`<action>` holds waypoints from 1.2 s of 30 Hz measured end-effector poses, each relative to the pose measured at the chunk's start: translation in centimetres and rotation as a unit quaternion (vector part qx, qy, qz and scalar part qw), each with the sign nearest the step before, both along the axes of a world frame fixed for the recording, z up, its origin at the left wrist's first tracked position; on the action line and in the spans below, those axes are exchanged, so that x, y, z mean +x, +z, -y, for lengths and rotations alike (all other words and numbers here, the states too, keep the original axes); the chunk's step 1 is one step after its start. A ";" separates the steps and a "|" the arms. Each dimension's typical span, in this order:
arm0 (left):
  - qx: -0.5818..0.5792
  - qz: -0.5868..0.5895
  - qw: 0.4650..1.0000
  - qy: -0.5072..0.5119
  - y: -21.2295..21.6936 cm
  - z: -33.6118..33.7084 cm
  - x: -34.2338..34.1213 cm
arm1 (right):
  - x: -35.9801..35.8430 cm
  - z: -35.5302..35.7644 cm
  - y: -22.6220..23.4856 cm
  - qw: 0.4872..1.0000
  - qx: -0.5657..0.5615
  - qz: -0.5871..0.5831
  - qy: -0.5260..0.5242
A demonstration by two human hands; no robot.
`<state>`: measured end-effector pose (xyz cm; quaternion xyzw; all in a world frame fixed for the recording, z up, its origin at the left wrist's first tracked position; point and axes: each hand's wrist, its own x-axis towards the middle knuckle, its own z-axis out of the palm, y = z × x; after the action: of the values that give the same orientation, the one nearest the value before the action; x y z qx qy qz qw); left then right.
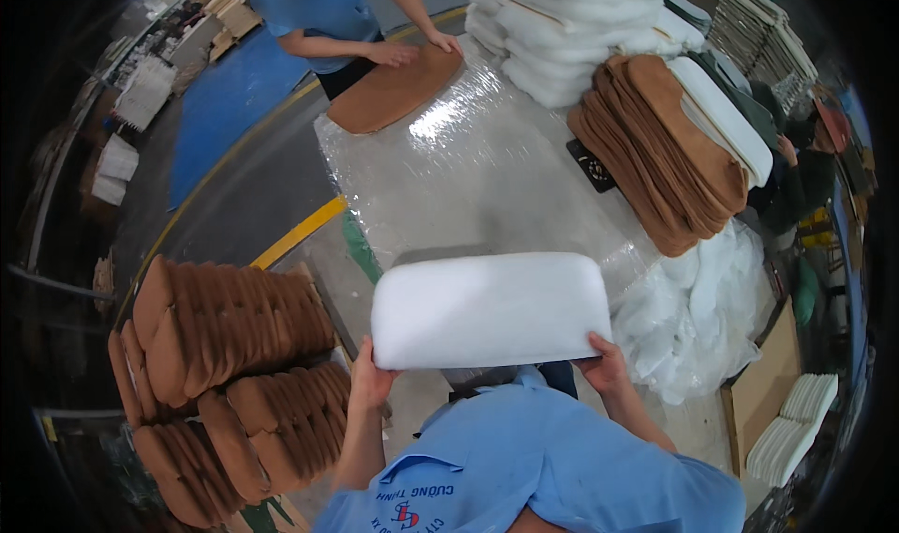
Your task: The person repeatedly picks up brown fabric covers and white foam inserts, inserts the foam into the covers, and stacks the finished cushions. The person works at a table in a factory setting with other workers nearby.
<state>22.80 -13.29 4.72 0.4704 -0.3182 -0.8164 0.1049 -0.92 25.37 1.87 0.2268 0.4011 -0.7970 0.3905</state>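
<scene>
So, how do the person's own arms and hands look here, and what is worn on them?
Both forearms are bare: no long sleeves, no gloves. The left hand and the right hand show no watch, ring or wristband that I can see. The person wears a light blue collared shirt with short sleeves; it has printed lettering and a small emblem near the collar.

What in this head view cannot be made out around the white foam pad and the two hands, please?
- Left hand and right hand: the fingers behind the white foam pad are hidden by it.
- Table near edge: covered by the pad.
- Co-worker's brown cover: its underside is hidden.
</scene>
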 end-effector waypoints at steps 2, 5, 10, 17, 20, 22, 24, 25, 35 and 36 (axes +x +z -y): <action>0.037 0.030 0.999 -0.004 -2.3 -0.2 2.6 | 0.7 0.2 -0.9 0.998 0.009 0.002 0.069; 0.100 0.029 0.994 -0.042 -4.1 -1.2 2.0 | -1.2 -0.4 -1.6 0.981 0.067 -0.031 0.178; -0.086 0.121 0.989 -0.012 -4.1 1.5 3.4 | -6.5 -3.2 -0.5 0.947 0.223 -0.118 0.198; -0.083 0.064 0.994 0.037 -5.4 -0.2 0.3 | -6.0 2.2 -2.2 0.927 0.286 -0.126 0.208; 0.041 -0.016 0.999 0.023 -4.6 -0.3 0.6 | -6.4 2.6 -3.0 0.956 0.216 -0.073 0.183; 0.056 0.066 0.996 -0.026 -3.8 0.3 1.5 | -8.0 0.0 -2.9 0.953 0.160 -0.034 0.255; 0.070 0.082 0.994 -0.011 -3.2 1.0 3.2 | -9.2 -1.5 -1.7 0.942 0.213 -0.036 0.257; 0.084 0.055 0.995 0.018 -2.9 0.9 4.0 | -9.4 -2.2 -1.2 0.936 0.243 -0.036 0.253; -0.051 0.160 0.983 -0.080 -3.1 2.9 1.2 | -11.4 -1.4 -1.9 0.894 0.325 -0.109 0.290; -0.094 0.166 0.979 -0.075 -2.9 3.7 0.5 | -12.6 -0.7 -1.5 0.903 0.323 -0.126 0.255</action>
<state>23.27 -16.99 1.78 0.5622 -0.4411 -0.6988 0.0326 -13.56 26.09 0.37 0.1280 0.7265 -0.5190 0.4319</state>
